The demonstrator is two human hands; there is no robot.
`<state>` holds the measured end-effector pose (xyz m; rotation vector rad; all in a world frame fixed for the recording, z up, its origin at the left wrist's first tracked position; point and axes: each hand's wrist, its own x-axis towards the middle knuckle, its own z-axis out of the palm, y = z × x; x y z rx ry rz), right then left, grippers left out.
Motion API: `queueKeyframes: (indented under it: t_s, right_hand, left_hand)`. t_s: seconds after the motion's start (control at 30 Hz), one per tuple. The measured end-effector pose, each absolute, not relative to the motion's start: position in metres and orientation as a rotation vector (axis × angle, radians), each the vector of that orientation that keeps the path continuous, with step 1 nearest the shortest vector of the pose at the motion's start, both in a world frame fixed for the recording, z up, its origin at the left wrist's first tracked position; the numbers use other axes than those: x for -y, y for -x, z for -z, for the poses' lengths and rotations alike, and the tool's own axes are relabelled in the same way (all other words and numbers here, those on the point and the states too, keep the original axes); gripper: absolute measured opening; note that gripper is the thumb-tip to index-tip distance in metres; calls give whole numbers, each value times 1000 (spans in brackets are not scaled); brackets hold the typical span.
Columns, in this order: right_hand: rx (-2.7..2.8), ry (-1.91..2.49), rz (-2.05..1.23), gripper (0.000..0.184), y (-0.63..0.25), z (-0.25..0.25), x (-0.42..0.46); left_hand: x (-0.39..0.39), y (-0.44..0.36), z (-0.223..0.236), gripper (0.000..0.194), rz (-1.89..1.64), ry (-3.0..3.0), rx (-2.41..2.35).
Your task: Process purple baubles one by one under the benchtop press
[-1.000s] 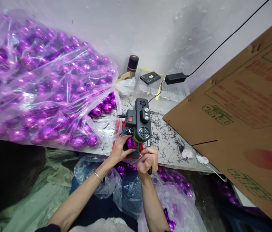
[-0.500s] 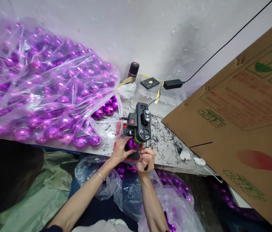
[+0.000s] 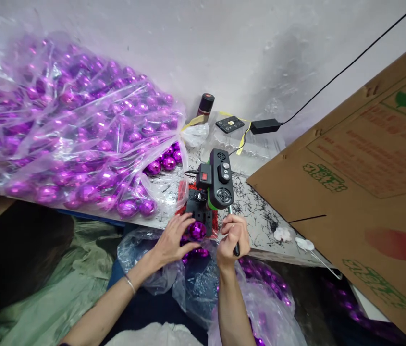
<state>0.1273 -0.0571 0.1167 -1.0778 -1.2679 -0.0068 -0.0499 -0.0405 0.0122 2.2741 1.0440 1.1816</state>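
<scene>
At the table's front edge stands a small black bench machine with a red switch, a green band and a lever. My right hand is wrapped round the lever's black-ended handle. My left hand is open, thumb and fingers spread, just left of a shiny purple mirror ball. That ball is at the front end of the machine's black base; whether the fingertips touch it I cannot tell. More purple balls show below, in clear plastic over the lap.
A big clear bag of purple balls fills the left of the table. A large cardboard box leans in from the right. Behind the machine are a dark-capped can, a black keypad-like panel and a power adapter. Black bits litter the tabletop.
The purple ball has come from under the machine's head toward me, to the base's front end. My left hand has let go of it and spread. My right hand stays on the lever.
</scene>
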Motion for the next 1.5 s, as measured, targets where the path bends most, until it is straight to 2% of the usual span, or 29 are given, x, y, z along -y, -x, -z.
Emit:
queueKeyframes:
  t_s: [0.1,0.17,0.27,0.37,0.43,0.5,0.6,0.77,0.9,1.07,1.2,1.5]
  right_hand:
    - [1253,1083,-7,40,-126,-101,59]
    - [1241,1078,-11,40,-126,-98,59]
    - [1259,1094,2,40,-125,-101,58]
    - [1285,1105,31,40,-125,-105,59]
    - [1291,1086,40,40,-126,-107,59]
    - [1299,1076,45,40,-126,-109,58]
    - [1301,1082,53,42,-125,-116,57]
    - [1250,1070,30,45,-121,-141,54]
    - [1234,1094,-1,46,-120,-157,52]
    - [1246,1086,0,46,-121,-162,51]
    - [1280,1109,11,45,-122,-161,53]
    - [1308,1130,32,43,-124,-156,56]
  left_hand:
    - [-11,65,-41,41,-1253,-2174,-1323]
    - [-63,69,-64,44,-1190,-2069,-1605]
    - [-130,65,-95,49,-839,-1877,-1966]
    - [-159,56,-113,57,-496,-1852,-2035]
    - [-163,53,-119,65,-408,-1892,-2008]
    - [-163,55,-122,66,-421,-1870,-1993]
    - [-156,67,-124,65,-618,-1681,-1925]
    - [-102,97,-116,66,-1034,-1245,-1405]
    - [-36,96,-96,70,-1052,-1048,-1055]
    - [4,51,-59,70,-983,-919,-1010]
    - [4,24,-36,81,-1046,-1114,-1140]
    - [-1,18,-23,67,-990,-1831,-1385]
